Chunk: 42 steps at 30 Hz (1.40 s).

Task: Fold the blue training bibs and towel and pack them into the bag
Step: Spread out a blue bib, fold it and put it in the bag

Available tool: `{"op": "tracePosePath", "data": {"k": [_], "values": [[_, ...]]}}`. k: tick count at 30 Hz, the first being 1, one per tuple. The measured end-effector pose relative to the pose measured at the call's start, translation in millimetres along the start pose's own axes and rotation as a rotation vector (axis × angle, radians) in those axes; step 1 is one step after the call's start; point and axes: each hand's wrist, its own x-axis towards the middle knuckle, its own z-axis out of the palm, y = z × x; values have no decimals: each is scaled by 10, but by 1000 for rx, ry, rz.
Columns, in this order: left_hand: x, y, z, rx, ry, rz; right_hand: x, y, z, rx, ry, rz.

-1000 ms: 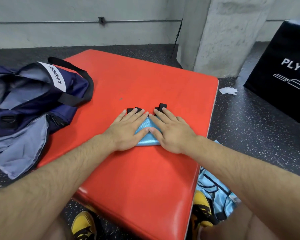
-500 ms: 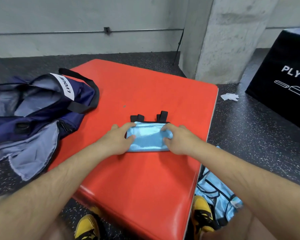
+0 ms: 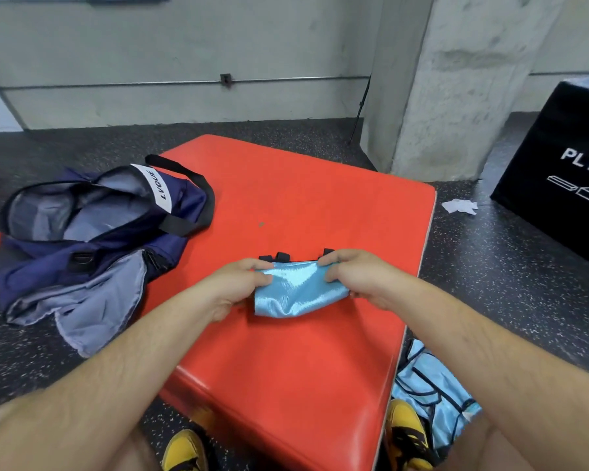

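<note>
At the centre of the frame, the left hand (image 3: 238, 283) and right hand (image 3: 357, 277) each pinch one end of a folded blue bib (image 3: 300, 295), which sags between them over the red counter (image 3: 303, 205). The open navy bag (image 3: 92, 215) lies at the counter's left edge. More blue bibs (image 3: 432, 396) sit on the floor at lower right.

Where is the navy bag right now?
In the head view the navy bag lies open at the left, partly on the red mat, partly on the floor, beside the left hand gripping the folded blue bib.
</note>
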Motion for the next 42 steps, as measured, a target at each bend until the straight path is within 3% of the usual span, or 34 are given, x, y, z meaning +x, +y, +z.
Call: {"op": "tracePosePath", "data": {"k": [6,9,13,19,28,30,32,36,42], "values": [[-293,194,-345,-134,168,217,-168,-368,194,-52,143,-414],[-544,329,-691,-151,284,312,-260,-654,372,45,161,-548],[-816,252,-1196,-170,384,333,-290,-961,774,70,56,-558],[-946,-30,-2059,-161,508,224,-125,-1566,1625,-25,-96,-516],[-400,491,-3470,-52,831,467,625,-2800,2529,35,103,-812],[-112,376,-3593,-27,850,465,890,-2789,2741,-78,146,-788],[270,54,-3632,42,803,344,1160,-2660,2974,-284,131,-661],[878,-547,-3571,283,610,6,1470,-2399,3331,-825,-98,-411],[1163,-517,-3641,386,624,12,1690,-2454,3479,-941,-107,-412]]}}
